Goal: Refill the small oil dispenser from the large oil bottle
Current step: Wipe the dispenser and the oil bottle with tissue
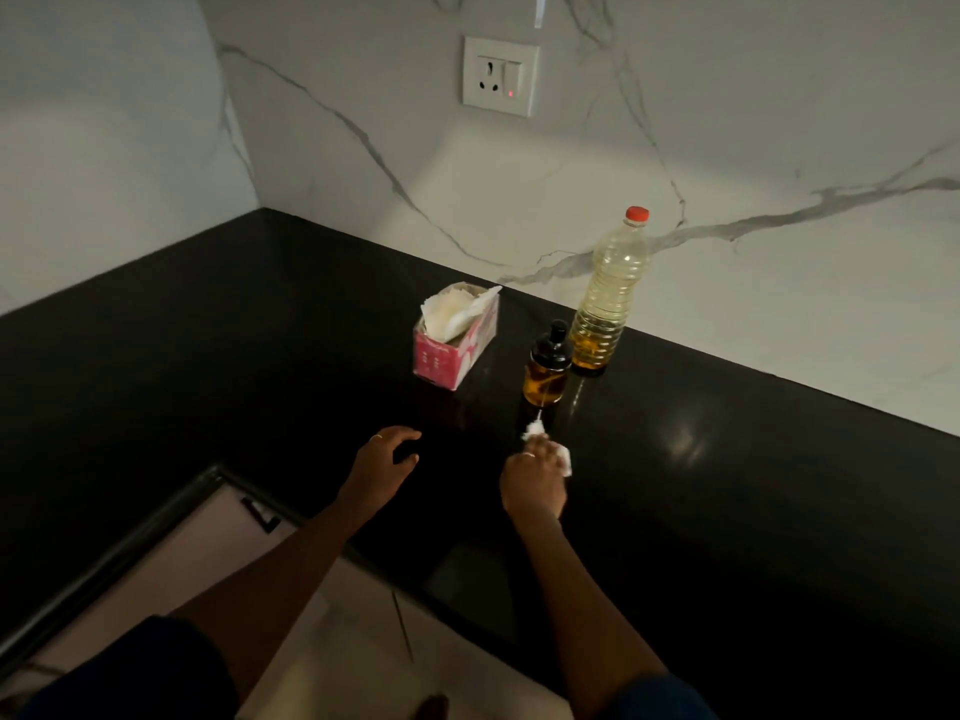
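Clear plastic oil bottle (608,298), red-capped; amber glass dispenser (545,371), black lid on: pouring seemingly done. White tissue (565,458) clamped in right hand (535,483) fingers; left hand (384,462) fingers loose, empty.

tissue (566,461) mostly hidden in right hand (532,483), tissue box (453,350) print unreadable

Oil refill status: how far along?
Pouring looks done: small dispenser holds amber oil, lid on; large oil bottle stands capped. In hand: right hand grips a tissue at the counter before the dispenser, likely wiping. Remaining: finish wiping, discard tissue.
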Demonstrator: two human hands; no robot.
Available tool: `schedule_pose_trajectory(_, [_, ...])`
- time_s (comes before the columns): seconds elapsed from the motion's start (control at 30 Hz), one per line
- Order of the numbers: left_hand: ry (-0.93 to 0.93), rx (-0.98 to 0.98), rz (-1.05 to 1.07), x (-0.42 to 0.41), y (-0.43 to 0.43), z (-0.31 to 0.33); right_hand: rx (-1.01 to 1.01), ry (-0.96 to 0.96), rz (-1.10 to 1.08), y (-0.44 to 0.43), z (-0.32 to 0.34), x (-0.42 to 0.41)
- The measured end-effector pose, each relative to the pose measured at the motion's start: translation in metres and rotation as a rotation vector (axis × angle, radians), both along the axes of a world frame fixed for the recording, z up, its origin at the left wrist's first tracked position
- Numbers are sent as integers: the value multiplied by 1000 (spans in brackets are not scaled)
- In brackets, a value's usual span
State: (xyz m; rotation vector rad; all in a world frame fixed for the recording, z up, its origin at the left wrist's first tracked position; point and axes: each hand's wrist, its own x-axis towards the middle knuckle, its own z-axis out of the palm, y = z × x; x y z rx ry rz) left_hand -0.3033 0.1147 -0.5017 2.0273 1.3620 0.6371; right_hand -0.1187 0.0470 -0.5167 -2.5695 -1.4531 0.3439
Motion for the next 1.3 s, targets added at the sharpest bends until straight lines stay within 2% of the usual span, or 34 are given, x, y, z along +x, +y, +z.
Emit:
schedule_pose_trajectory(0.13, [44,23,-29,-8,0,-6,49,153,215,8,-1,-47])
schedule_pose_trajectory(0.2, [39,46,-36,-9,-1,-10,34,117,367,-5,-6,-56])
schedule_pose_trajectory(0.27, [39,80,-37,-9,-4,-15,59,73,402,-23,-12,-49])
schedule_pose_trajectory(0.4, [59,140,-30,-12,-19,-23,136,65,170,-70,-11,4])
schedule_pose_trajectory(0.5, [28,212,12,-13,-31,-26,162,132,-137,-117,-2,57])
schedule_pose_trajectory(0.63, [0,253,62,-11,-40,-25,27,-22,-376,-186,-10,112])
schedule_pose_trajectory(0.73, [-13,247,87,-13,-43,-27,-61,-65,-469,-204,-12,110])
schedule_pose_trajectory(0.87, [3,268,53,-14,-43,-28,23,16,-516,-179,-3,72])
schedule_pose_trajectory(0.97, [-19,260,59,-16,-40,-25,104,133,-437,-145,1,38])
schedule_pose_trajectory(1.07, [-55,277,72,-18,-46,-24,102,173,-265,-111,3,-6])
schedule_pose_trajectory(1.17, [-71,319,59,-18,-58,-27,87,118,34,-91,3,-60])
schedule_pose_trajectory(1.23, [-85,333,58,-17,-66,-29,85,10,272,-91,-3,-90])
schedule_pose_trajectory(1.3, [-104,325,68,-14,-72,-28,100,-35,407,-99,-12,-104])
